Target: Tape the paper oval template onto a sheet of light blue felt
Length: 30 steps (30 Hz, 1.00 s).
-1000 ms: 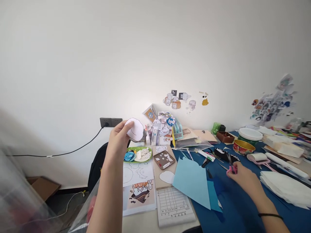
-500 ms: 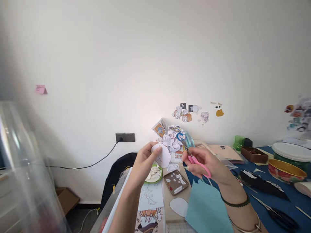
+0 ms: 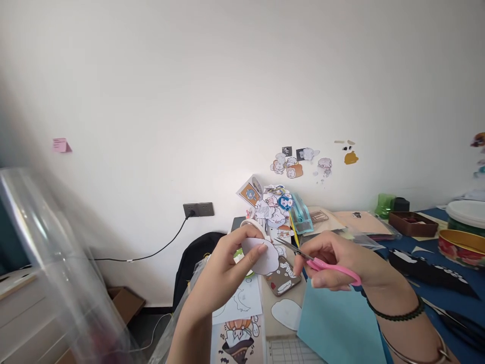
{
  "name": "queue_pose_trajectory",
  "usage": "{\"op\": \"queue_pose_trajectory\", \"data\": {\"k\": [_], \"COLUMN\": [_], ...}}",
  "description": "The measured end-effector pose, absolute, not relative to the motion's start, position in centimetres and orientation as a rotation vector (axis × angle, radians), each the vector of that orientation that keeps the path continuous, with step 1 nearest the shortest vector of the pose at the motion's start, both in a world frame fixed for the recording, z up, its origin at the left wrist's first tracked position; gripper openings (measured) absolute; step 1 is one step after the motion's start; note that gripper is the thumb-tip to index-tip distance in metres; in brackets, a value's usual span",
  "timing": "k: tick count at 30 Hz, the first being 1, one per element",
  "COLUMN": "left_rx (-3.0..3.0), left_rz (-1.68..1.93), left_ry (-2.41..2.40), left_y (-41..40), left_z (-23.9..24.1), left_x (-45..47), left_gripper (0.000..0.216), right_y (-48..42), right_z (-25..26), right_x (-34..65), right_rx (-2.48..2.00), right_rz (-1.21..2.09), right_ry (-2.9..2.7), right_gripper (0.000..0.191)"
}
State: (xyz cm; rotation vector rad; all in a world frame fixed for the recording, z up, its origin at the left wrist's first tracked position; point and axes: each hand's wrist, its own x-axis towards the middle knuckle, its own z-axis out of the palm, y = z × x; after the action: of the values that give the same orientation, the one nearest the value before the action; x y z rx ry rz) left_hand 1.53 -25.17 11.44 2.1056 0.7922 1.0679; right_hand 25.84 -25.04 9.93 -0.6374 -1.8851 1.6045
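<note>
My left hand [image 3: 240,258] pinches a rounded white paper cutout [image 3: 261,257] between thumb and fingers, held up above the table. In my right hand [image 3: 333,258] is a pair of pink-handled scissors [image 3: 322,265], its blades pointing left toward the cutout's upper right edge. Whether the blades touch the paper I cannot tell. Below the hands lies a brown tray [image 3: 282,285] with small white paper pieces. Another white rounded cutout [image 3: 287,313] rests nearer to me, beside a light blue sheet [image 3: 337,321].
Cut-out paper characters [image 3: 275,207] are heaped against the wall. Line drawings [image 3: 242,301] lie below my left hand. At the right are a red-and-gold tin [image 3: 462,247], a brown box [image 3: 413,224] and black scissors [image 3: 460,323]. A clear plastic roll [image 3: 56,263] leans at the left.
The scissors have turned so their blades point left, nearer to the cutout. The cutout is tilted flatter, and both hands are slightly lower. The camera view has shifted a little.
</note>
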Motion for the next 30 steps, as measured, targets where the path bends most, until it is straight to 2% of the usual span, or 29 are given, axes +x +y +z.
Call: {"op": "queue_pose_trajectory", "data": {"k": [11, 30], "left_rx": [2.244, 2.299], "left_rz": [1.078, 1.066], "left_ry": [0.864, 0.920], "left_y": [-25.5, -25.7], "left_z": [11.8, 11.9], "left_x": [1.6, 1.6], "left_gripper": [0.013, 0.012], "right_y": [-25.9, -25.1], "right_z": [11.2, 9.8], "right_x": [24.6, 24.6], "right_rx": [-0.704, -0.694], "right_rz": [1.657, 1.622], "right_ry": [-1.862, -1.888], "right_gripper": [0.024, 0.025]}}
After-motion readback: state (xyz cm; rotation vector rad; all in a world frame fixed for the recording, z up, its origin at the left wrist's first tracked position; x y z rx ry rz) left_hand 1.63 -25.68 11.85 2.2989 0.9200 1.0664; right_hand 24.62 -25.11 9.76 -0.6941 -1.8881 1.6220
